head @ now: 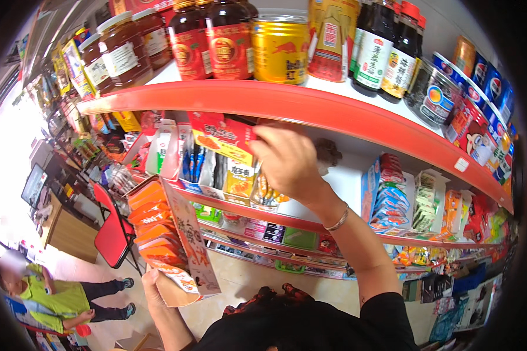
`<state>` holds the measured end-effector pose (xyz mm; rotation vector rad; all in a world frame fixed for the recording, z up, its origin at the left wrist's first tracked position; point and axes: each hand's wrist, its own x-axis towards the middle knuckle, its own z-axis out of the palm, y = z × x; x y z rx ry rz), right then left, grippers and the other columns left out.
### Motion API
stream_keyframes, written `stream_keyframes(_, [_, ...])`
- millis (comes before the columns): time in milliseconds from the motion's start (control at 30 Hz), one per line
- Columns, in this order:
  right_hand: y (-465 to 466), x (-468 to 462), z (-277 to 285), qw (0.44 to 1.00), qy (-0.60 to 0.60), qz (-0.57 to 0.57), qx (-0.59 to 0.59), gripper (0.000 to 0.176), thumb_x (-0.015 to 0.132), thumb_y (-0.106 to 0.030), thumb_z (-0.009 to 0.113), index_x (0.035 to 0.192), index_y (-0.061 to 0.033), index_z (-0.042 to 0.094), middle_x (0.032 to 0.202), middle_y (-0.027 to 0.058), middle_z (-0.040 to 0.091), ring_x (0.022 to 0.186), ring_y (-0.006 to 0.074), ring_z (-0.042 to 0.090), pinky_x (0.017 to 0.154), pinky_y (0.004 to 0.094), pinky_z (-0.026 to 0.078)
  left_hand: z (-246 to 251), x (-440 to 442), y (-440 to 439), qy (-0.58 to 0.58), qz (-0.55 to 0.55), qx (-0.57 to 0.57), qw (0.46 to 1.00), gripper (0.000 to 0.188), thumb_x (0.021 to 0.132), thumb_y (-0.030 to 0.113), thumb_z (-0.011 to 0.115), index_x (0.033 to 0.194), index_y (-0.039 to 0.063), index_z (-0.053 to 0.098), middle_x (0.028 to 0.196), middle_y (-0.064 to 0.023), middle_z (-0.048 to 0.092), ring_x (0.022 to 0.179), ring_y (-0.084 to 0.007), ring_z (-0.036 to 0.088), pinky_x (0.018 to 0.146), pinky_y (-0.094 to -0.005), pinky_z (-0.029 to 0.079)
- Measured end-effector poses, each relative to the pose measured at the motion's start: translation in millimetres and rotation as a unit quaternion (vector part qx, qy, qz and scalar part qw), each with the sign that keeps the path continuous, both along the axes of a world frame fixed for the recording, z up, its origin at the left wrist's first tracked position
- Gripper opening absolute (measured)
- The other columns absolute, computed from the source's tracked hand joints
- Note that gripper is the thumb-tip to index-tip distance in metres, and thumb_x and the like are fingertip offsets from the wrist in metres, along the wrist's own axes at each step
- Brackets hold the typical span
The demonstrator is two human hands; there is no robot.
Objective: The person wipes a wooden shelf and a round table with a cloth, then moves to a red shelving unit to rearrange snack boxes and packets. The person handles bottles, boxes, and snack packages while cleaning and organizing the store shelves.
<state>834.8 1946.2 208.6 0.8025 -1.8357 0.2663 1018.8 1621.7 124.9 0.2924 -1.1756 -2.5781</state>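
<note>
My left hand [154, 287] holds the lower end of an open cardboard display box [195, 245], tilted in front of me. A row of orange snack packets [158, 228] fills that box. At the shelf, my right hand [287, 162] has its fingers on the right edge of a red-and-yellow display card [224, 134], and its fingertips are partly hidden. The card stands up above a yellow snack box [239, 177]. Just below my right hand is a small box of brown-and-orange packets [263, 191].
The upper red-edged shelf [246, 94] carries jars, bottles and a gold can [281, 48] above my right hand. Further right, blue packets [388, 197] stand in boxes. A red folding chair [110, 237] and a person [57, 294] are at the left.
</note>
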Motion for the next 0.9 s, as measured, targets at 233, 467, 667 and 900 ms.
stream_keyframes(233, [102.7,-63.1,-106.7,0.838,-0.368,-0.346,-0.206,0.059,0.084,-0.042,0.068,0.134,-0.0146,0.056,0.137,0.019,0.05,0.13,0.0434,0.043,0.106,0.0629,0.034,2.7,5.7,8.2,-0.001,-0.016,-0.056,0.998,0.063,0.082,0.043,0.065,0.124,-0.002,0.055,0.106,-0.0117,0.068,0.081,-0.0226,0.069,0.069,-0.0335,0.059])
stream_keyframes(467, [87.8,-114.0,-158.3,0.89,-0.303,-0.317,-0.127,0.027,0.085,-0.024,0.062,0.104,-0.0049,0.067,0.106,0.0201,0.068,0.116,0.0331,0.059,0.096,0.0632,0.039,-29.8,15.7,-13.4,-0.094,0.039,-0.067,0.993,0.065,0.08,0.048,0.064,0.127,0.004,0.053,0.104,-0.0089,0.064,0.077,-0.0223,0.066,0.063,-0.0346,0.057])
stream_keyframes(667, [94.1,-116.4,-120.6,0.651,-0.719,-0.04,-0.241,0.016,0.087,-0.015,0.057,0.095,-0.005,0.066,0.077,0.009,0.067,0.08,0.0315,0.065,0.077,0.0475,0.052,-46.2,23.4,-29.0,-0.17,0.125,-0.074,0.975,0.069,0.074,0.052,0.068,0.123,0.007,0.053,0.096,-0.0063,0.06,0.076,-0.0215,0.064,0.061,-0.0339,0.054])
stream_keyframes(900, [116.6,-119.4,-157.5,0.734,-0.638,-0.011,-0.231,0.02,0.09,-0.017,0.055,0.101,-0.0062,0.067,0.091,0.0124,0.069,0.088,0.0313,0.066,0.076,0.0504,0.051,-43.5,20.3,-45.0,-0.176,0.124,-0.118,0.969,0.075,0.076,0.052,0.067,0.131,0.004,0.049,0.121,-0.0107,0.053,0.107,-0.0245,0.053,0.089,-0.0369,0.045])
